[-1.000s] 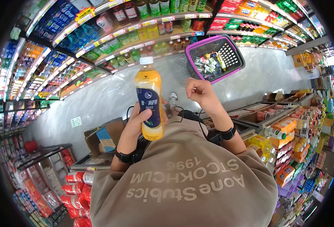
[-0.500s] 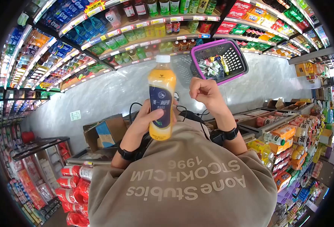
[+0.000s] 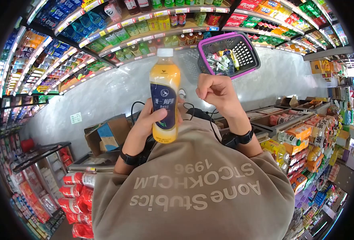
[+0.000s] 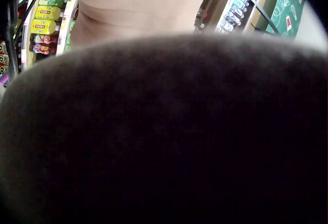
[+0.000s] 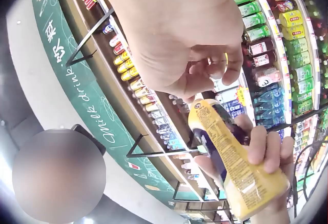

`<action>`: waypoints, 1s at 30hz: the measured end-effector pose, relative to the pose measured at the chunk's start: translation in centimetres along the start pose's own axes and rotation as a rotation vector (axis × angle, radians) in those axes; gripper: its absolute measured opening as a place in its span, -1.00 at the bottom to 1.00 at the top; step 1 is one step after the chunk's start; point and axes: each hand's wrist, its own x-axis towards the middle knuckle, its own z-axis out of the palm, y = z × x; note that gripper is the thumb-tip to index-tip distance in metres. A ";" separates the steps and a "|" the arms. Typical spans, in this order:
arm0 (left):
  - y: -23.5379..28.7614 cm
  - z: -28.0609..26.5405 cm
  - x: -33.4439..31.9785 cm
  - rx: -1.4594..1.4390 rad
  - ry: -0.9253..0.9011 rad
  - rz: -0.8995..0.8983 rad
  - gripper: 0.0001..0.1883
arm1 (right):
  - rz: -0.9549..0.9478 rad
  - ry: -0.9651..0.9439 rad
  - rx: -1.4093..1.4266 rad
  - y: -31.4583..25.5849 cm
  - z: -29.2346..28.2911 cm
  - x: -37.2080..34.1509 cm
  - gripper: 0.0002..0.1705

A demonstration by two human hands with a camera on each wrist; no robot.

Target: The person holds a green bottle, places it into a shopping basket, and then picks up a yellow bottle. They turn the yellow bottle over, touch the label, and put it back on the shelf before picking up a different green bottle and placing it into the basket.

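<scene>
In the head view my left hand (image 3: 145, 122) grips an upright drink bottle (image 3: 163, 100) round its lower half, thumb across the dark blue label. The bottle has orange-yellow wrapping and a white cap (image 3: 165, 53). My right hand (image 3: 218, 94) is held up to the right of the bottle, apart from it, with fingers curled and nothing visible in them. From the right wrist, the curled right hand (image 5: 179, 44) wears a ring, and the bottle's yellow printed back (image 5: 241, 167) faces the camera. A dark blurred surface hides most of the left wrist view, the left fingers included.
A black shopping basket (image 3: 247, 54) with a purple rim stands on the floor ahead, holding several packages. Drink shelves (image 3: 145, 38) curve along the far side. Cardboard boxes (image 3: 117, 130) and red packages (image 3: 75, 194) stand at left, bottled drinks (image 3: 279, 152) at right.
The bottle shifts right in the view, then back left and up, still in the left hand. The right hand rises slightly, fingers still curled. The surroundings shift with the head.
</scene>
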 end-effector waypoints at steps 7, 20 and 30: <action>0.8 1.4 -0.3 0.077 0.049 0.000 -0.24 | -0.280 0.056 -0.281 -5.7 2.8 -0.9 -0.80; 1.5 2.5 -0.8 0.127 0.071 -0.032 -0.26 | -0.299 0.035 -0.270 -7.1 3.5 -0.9 -0.84; 0.9 1.5 -0.7 0.107 0.022 -0.031 -0.28 | -0.233 0.135 -0.040 -6.2 3.8 -1.8 -0.78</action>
